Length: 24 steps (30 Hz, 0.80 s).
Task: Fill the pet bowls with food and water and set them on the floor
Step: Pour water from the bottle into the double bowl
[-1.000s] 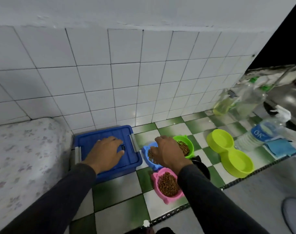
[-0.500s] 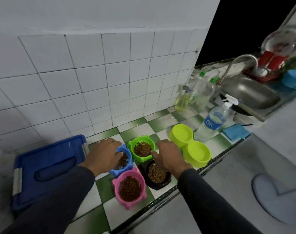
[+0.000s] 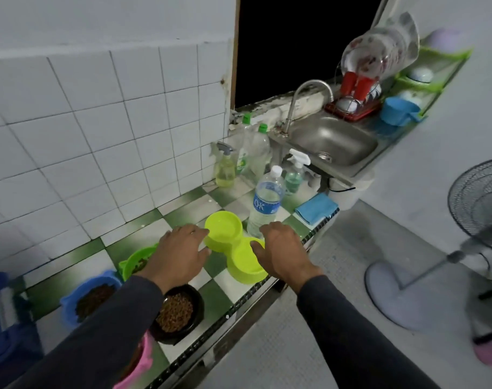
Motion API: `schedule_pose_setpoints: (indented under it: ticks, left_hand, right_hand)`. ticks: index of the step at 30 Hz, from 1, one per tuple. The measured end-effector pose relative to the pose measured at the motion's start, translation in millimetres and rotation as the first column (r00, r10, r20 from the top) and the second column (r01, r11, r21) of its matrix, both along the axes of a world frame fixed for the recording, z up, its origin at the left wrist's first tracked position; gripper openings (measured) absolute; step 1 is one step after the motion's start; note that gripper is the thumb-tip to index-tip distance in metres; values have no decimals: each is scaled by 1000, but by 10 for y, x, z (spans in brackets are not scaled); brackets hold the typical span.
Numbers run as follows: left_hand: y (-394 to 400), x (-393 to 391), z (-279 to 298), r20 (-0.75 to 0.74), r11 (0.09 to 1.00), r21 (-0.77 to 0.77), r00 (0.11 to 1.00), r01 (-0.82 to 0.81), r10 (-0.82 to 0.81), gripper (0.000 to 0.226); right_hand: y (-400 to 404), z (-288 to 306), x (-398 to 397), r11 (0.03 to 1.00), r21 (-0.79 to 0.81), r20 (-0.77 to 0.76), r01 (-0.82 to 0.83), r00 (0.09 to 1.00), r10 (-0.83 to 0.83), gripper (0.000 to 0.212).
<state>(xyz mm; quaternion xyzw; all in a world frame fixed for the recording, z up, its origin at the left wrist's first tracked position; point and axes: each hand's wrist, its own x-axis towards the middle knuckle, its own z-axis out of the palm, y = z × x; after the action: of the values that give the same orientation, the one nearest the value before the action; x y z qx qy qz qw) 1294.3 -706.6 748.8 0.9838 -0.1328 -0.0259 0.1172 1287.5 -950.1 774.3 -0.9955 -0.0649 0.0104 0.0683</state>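
A lime double bowl [image 3: 228, 234] lies empty on the green-and-white tiled counter [image 3: 183, 209]. My left hand [image 3: 180, 254] hovers at its left side, fingers apart. My right hand [image 3: 282, 252] is over its near cup, fingers spread, holding nothing. A water bottle [image 3: 266, 203] with a blue label stands just behind the double bowl. Kibble fills a black bowl [image 3: 177, 313], a blue bowl [image 3: 90, 299], a green bowl [image 3: 137, 261] and a pink bowl [image 3: 138, 366], the last largely hidden under my left sleeve.
A blue lidded box [image 3: 6, 318] sits at the far left. Spray and soap bottles [image 3: 239, 161] stand by the steel sink [image 3: 331, 141] with its tap. A folded blue cloth [image 3: 316, 207] lies near the counter edge. A standing fan [image 3: 463, 240] is on the grey floor at right.
Both hands left the kibble bowls and moved right to the lime double bowl. The view swung right, bringing the sink and fan into sight.
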Motion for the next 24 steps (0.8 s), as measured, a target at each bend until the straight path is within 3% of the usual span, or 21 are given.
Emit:
schedule_pose_setpoints:
  ticks: [4,13,24]
  left_hand:
    - [-408,267,38,-2,998,-27,999,53,-53,64]
    - [-927,836,-119,-86,985,-157,993,67,-81,103]
    - [-1162,1374,-614,-262,905,-419,964,-72,-45,127]
  right_hand:
    - [-396,70,141,997,34,4,62,998,-62,45]
    - [-794,172,570,946,298,0,126,991,-132,50]
    - [-851,174,1286,860,501,27,94,992,-124,59]
